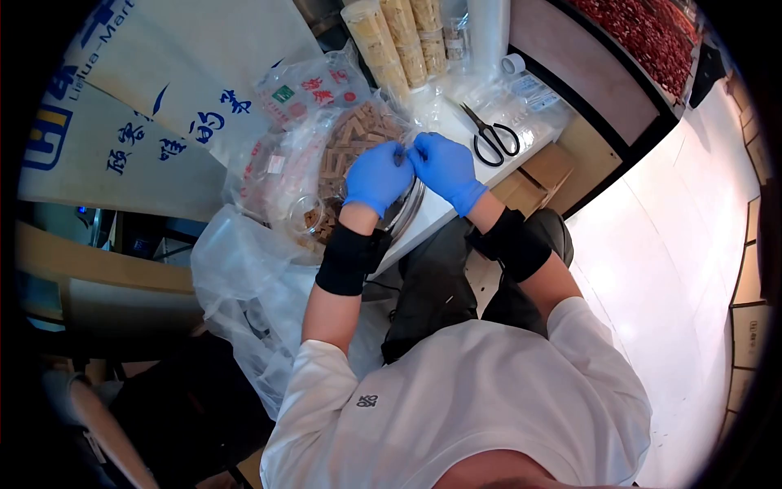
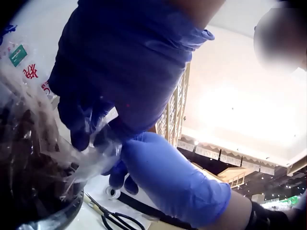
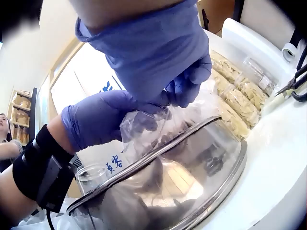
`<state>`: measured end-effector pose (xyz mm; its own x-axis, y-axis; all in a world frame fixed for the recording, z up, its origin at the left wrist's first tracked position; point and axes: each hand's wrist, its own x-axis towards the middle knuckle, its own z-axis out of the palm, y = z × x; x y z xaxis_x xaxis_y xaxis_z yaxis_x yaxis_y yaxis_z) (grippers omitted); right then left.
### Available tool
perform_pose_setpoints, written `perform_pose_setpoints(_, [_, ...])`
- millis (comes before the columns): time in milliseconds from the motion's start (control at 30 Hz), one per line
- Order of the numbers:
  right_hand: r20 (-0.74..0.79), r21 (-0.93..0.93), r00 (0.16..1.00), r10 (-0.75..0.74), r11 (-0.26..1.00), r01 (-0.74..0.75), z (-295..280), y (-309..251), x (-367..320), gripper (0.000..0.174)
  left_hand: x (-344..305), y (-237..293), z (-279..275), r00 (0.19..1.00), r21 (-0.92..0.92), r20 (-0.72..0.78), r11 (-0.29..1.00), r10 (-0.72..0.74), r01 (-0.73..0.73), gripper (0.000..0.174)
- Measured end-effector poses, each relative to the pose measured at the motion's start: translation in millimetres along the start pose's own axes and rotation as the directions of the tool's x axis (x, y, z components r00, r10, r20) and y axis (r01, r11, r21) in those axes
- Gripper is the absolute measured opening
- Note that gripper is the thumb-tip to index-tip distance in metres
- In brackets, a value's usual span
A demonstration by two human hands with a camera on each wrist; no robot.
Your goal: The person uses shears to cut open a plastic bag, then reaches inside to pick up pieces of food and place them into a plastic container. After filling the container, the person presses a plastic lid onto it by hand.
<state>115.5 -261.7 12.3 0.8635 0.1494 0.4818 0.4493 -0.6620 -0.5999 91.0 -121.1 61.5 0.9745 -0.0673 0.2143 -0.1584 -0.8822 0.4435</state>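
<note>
Both hands wear blue gloves and meet over the right rim of a steel basin (image 3: 172, 187). Brown stick-like pieces (image 1: 350, 143) fill the basin, with clear plastic film around them. My left hand (image 1: 380, 175) pinches a crumpled clear plastic bag (image 2: 98, 160) between thumb and fingers. Fingertip to fingertip with it, my right hand (image 1: 446, 167) pinches the same plastic from the other side. In the right wrist view, the gathered bag bunches beneath both hands, and the right fingers are curled in. A round clear jar (image 1: 308, 216) lies among the pieces, left of the left hand.
Black-handled scissors (image 1: 489, 134) lie on the white table, right of the hands. Clear containers of pale slices (image 1: 391, 41) stand behind, beside flat plastic bags (image 1: 521, 102) and a tape roll (image 1: 513, 63). A printed plastic bag (image 1: 314, 90) sits behind the basin. Cardboard boxes (image 1: 546, 167) are under the table.
</note>
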Motion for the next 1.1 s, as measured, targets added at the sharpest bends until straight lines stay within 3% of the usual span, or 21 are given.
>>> perform_pose_setpoints(133, [-0.008, -0.026, 0.992, -0.129, 0.991, 0.129, -0.2, 7.2, 0.0, 0.020, 9.8, -1.3, -2.6, 0.994, 0.145, 0.039, 0.984, 0.098, -0.103, 0.028])
perform_pose_setpoints(200, [0.015, -0.050, 0.989, -0.147, 0.988, 0.148, -2.3, 10.5, 0.8, 0.022, 18.2, -2.0, -4.8, 0.970, 0.249, 0.125, 0.939, 0.210, -0.236, 0.027])
perform_pose_setpoints(267, [0.036, -0.075, 0.986, -0.166, 0.983, 0.168, -4.0, 10.5, 0.9, 0.024, 29.6, -1.2, -5.2, 0.970, 0.291, 0.132, 0.927, 0.205, -0.236, 0.027])
perform_pose_setpoints(333, [0.120, -0.127, 0.988, -0.100, 0.985, 0.115, -9.2, 6.4, 1.4, 0.026, 31.5, 0.7, -4.9, 0.969, 0.334, 0.138, 0.912, 0.203, -0.238, 0.027])
perform_pose_setpoints(533, [0.061, -0.171, 0.994, 0.091, 0.982, -0.079, -8.1, 2.6, -0.4, 0.029, 19.3, 9.9, -2.5, 0.976, 0.369, 0.024, 0.906, 0.215, -0.209, 0.029])
perform_pose_setpoints(700, [0.063, -0.172, 0.988, 0.139, 0.977, -0.127, -11.5, 1.0, -8.0, 0.030, 13.8, 3.9, 7.7, 0.975, 0.307, -0.094, 0.938, 0.199, -0.162, 0.024])
perform_pose_setpoints(767, [0.056, -0.188, 0.990, 0.132, 0.975, -0.119, -15.2, 6.9, -11.3, 0.031, 9.2, 4.6, 4.0, 0.978, 0.297, -0.069, 0.940, 0.195, -0.166, 0.023])
perform_pose_setpoints(833, [0.110, -0.189, 0.966, 0.234, 0.959, -0.211, -19.7, 10.4, -13.5, 0.032, 7.8, 11.4, -5.6, 0.981, 0.288, -0.046, 0.943, 0.187, -0.166, 0.022])
perform_pose_setpoints(933, [0.116, -0.165, 0.972, 0.207, 0.969, -0.186, -20.5, 14.9, -11.0, 0.033, 5.1, 18.5, -11.1, 0.997, 0.325, 0.053, 0.943, 0.063, -0.077, 0.021])
perform_pose_setpoints(1000, [0.071, -0.137, 0.973, 0.218, 0.969, -0.207, -21.1, 11.1, -7.4, 0.033, 7.3, 23.0, -5.7, 0.952, 0.303, -0.092, 0.919, 0.293, -0.253, 0.024])
perform_pose_setpoints(1100, [-0.001, -0.081, 0.980, 0.201, 0.976, -0.200, -19.9, 6.1, -0.9, 0.033, 18.5, 33.0, -0.6, 0.969, 0.392, 0.009, 0.890, 0.248, -0.232, 0.022])
